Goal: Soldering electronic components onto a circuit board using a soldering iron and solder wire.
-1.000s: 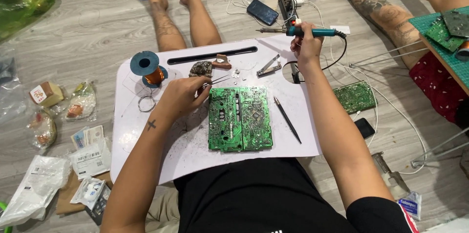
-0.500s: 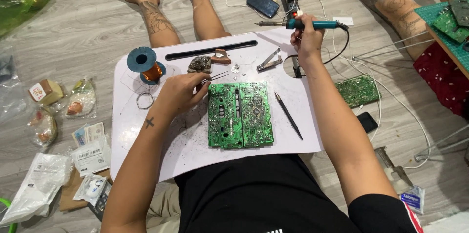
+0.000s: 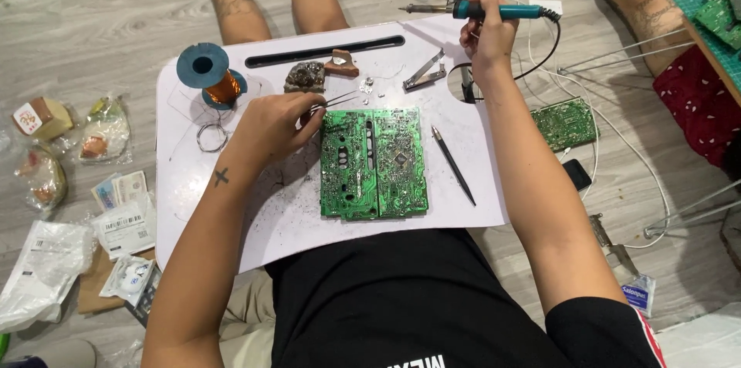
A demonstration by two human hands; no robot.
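A green circuit board [image 3: 374,163] lies in the middle of a white lap tray [image 3: 193,183]. My left hand [image 3: 270,127] holds thin metal tweezers [image 3: 340,99] just past the board's upper left corner. My right hand [image 3: 488,35] is raised over the tray's far right corner, gripping a teal-handled soldering iron [image 3: 478,10] with its tip pointing left. The iron's black cord [image 3: 540,59] loops down behind the hand.
On the tray: a blue spool of copper wire [image 3: 210,75], a wire ring [image 3: 208,136], a dark pen-like tool [image 3: 453,165], metal clippers [image 3: 424,75]. A second green board [image 3: 566,123], phones and packets [image 3: 123,225] lie on the wooden floor. Another person's legs [image 3: 641,5] sit at the right.
The view has shifted down slightly. My right hand still holds the iron raised; my left hand with the tweezers stays by the board's top left corner.
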